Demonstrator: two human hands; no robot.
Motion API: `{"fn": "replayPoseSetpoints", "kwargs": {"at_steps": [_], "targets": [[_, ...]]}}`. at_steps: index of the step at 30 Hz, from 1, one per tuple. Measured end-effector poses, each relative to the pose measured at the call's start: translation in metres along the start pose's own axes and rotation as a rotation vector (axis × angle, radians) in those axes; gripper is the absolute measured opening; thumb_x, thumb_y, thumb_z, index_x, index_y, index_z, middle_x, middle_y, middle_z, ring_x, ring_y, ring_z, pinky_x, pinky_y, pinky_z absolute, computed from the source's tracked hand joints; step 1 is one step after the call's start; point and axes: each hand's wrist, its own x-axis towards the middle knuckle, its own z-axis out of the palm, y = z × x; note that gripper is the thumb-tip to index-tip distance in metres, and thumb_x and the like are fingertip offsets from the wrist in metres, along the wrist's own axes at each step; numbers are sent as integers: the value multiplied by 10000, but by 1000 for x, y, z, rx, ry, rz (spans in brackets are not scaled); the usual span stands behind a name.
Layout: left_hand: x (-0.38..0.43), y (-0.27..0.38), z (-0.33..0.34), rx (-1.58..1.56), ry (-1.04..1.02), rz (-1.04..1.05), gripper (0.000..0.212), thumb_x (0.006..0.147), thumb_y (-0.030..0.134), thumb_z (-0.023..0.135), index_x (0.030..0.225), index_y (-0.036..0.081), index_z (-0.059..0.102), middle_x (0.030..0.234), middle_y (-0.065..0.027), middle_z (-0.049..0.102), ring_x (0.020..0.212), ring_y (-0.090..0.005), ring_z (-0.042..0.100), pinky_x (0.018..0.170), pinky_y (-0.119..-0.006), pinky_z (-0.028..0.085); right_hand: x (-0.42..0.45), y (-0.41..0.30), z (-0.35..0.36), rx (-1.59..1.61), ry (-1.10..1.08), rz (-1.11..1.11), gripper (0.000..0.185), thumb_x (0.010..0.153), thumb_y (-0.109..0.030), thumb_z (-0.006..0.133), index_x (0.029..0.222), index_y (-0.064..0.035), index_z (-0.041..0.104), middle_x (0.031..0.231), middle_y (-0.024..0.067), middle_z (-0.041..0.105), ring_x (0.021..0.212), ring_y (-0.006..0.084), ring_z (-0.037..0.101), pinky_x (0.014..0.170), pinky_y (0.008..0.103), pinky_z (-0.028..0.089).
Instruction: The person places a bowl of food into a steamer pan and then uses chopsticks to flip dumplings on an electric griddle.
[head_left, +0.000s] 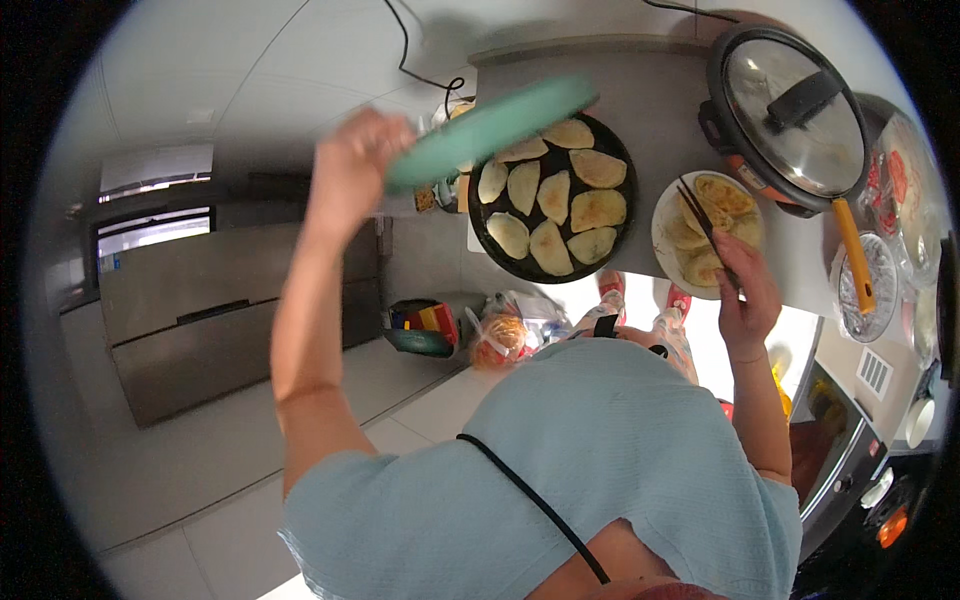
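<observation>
My left hand (364, 150), blurred, is raised at the left edge of a round black pan and holds a green disc-like lid or tray (495, 135), seen nearly edge-on and tilted above the far part of the pan. Several half-moon filled dough pockets (550, 247) lie spread in the black pan (559, 276), some with browned spots. At the right, my right hand (746, 296) grips a pair of dark chopsticks (701, 214), their tips over a white plate (661, 247). Browned filled pockets (720, 196) are piled on this plate.
An electric pan with a glass lid (795, 112) and an orange handle (855, 251) stands at the back right. Right of the plate is a plastic-covered bowl (868, 289) beside plastic bags. Below the counter's left end are an open bin (420, 341) and bags (502, 337) on the floor.
</observation>
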Motion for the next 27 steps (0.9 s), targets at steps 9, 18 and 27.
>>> {"fn": "replayPoseSetpoints", "kwargs": {"at_steps": [9, 18, 27], "targets": [[176, -102, -35, -117, -44, -25, 137, 869, 142, 646, 885, 26, 716, 713, -21, 660, 644, -118, 562, 637, -321, 470, 6, -35, -9, -15, 71, 172, 160, 829, 0, 652, 988, 15, 660, 928, 133, 693, 812, 178, 670, 713, 266, 521], [224, -109, -18, -250, 10, -81, 281, 901, 255, 576, 938, 7, 702, 884, -95, 686, 825, -209, 596, 770, -370, 457, 3, -37, 15, -39, 81, 296, 162, 884, -71, 630, 1037, -29, 662, 925, 71, 698, 814, 111, 637, 716, 240, 492], [207, -126, -13, -152, 42, 136, 481, 946, 385, 451, 1002, -47, 657, 1015, -233, 657, 937, -351, 614, 827, -412, 460, -7, -19, 27, -99, -143, 460, 137, 904, -105, 603, 964, 4, 659, 937, 87, 665, 836, 158, 635, 726, 279, 496]]}}
